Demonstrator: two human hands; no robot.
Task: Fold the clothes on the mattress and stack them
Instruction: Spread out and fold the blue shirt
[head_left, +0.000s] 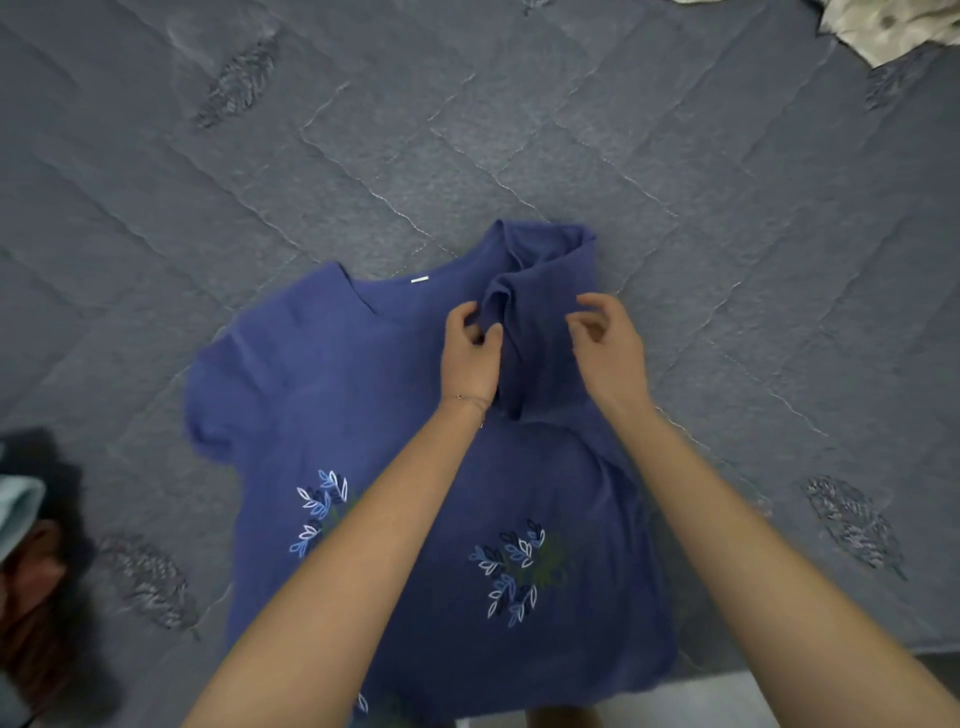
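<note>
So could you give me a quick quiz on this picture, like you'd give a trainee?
1. True or false: the left hand pinches the folded-in sleeve of the blue shirt.
2. The shirt's embroidery shows: A leaves, B stars, C stripes?
3. Fill in: the cream cloth lies far off on the grey mattress, to the shirt's ___.
Key: 1 true; 2 A; 3 right.
</note>
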